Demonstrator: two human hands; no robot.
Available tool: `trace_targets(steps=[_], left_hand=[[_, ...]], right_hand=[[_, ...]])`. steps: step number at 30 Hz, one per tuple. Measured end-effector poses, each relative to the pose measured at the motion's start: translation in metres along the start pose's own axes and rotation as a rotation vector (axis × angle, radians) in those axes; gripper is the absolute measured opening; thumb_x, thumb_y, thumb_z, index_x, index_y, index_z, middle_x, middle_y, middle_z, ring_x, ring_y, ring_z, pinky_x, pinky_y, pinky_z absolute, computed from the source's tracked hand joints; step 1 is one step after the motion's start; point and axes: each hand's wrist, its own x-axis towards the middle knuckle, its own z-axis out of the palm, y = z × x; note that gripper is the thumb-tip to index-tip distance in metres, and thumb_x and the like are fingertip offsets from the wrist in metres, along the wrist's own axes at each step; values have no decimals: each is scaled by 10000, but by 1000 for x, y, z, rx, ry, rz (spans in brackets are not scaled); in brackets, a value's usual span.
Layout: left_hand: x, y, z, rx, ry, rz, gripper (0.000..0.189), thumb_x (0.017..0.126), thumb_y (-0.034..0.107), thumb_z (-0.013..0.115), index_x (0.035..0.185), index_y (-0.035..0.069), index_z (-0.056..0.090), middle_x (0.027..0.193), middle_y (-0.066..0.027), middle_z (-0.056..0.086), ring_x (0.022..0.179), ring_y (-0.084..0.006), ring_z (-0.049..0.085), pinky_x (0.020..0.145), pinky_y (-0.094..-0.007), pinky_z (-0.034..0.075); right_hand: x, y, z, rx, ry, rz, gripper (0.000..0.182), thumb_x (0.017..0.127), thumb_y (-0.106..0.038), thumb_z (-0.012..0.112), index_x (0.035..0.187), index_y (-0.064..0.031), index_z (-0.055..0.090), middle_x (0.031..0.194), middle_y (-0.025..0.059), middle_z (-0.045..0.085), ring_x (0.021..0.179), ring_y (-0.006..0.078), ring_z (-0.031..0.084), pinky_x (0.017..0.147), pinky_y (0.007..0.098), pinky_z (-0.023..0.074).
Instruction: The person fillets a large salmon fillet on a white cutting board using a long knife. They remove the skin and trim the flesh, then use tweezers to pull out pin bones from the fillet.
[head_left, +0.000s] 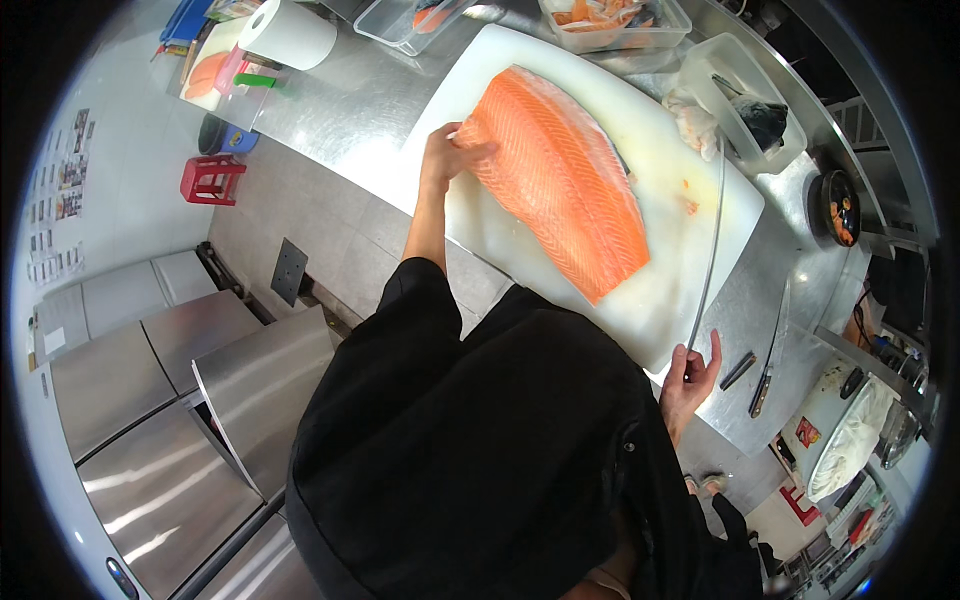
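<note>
A large orange salmon fillet (559, 187) lies flesh side up on the white cutting board (660, 300), with skin showing along its right edge. My left hand (450, 156) holds the fillet's upper left edge, one digit over the flesh and the others partly hidden. Near the board's lower right corner, my right hand (688, 379) holds the lower end of a long, thin metal blade or rod (712, 247); which one is unclear. It reaches up over the board towards a crumpled whitish cloth or paper (694, 124). Small orange scraps (690, 204) lie right of the fillet.
A knife (762, 386) and a short dark object (738, 370) lie on the steel table (757, 427). Plastic tubs (787, 150) with fish pieces, a black bowl (840, 208) and a paper roll (289, 34) stand around the board. A person's legs (724, 517) show lower right.
</note>
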Motion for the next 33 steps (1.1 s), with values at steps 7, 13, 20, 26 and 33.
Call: trace_targets(steps=[7,13,20,26,33], left_hand=[[-30,-11,10,375,477,551,277,920,50,608,1196,26,634,1203,-217,651,1093,-390,616,939,-470,501],[-146,-16,114,693,76,846,544,937,278,600,1393,-6,512,1534,-267,366,1442,-444,309,1184,-527,243],[-172,-54,86,309,-183,1037,458,932,175,616,1349,-7,561,1461,-220,487,1404,-383,400,1157,-510,293],[-100,-41,59,493,508,558,480,984,152,525,1415,-52,469,1465,-231,482,1411,-392,385,1162,-487,269],[-78,-38,55,573,466,424,499,1053,194,377,1481,-64,372,1540,-211,407,1482,-334,296,1214,-469,166]], right_hand=[[11,2,16,-89,-254,-98,375,1022,-151,554,1344,42,576,760,11,578,696,85,518,628,251,440],[26,-36,61,-223,-334,-343,368,1023,-107,517,1371,-3,571,686,61,548,624,122,534,613,286,473],[37,-47,102,-465,-490,-634,593,930,21,520,1491,-160,452,846,190,640,707,337,657,705,430,543],[36,-40,145,-760,-545,-678,643,861,58,523,1466,-155,485,1024,240,655,895,444,650,814,527,526],[38,-37,162,-772,-498,-776,586,885,48,502,1438,-144,531,993,262,659,901,446,653,812,515,529]])
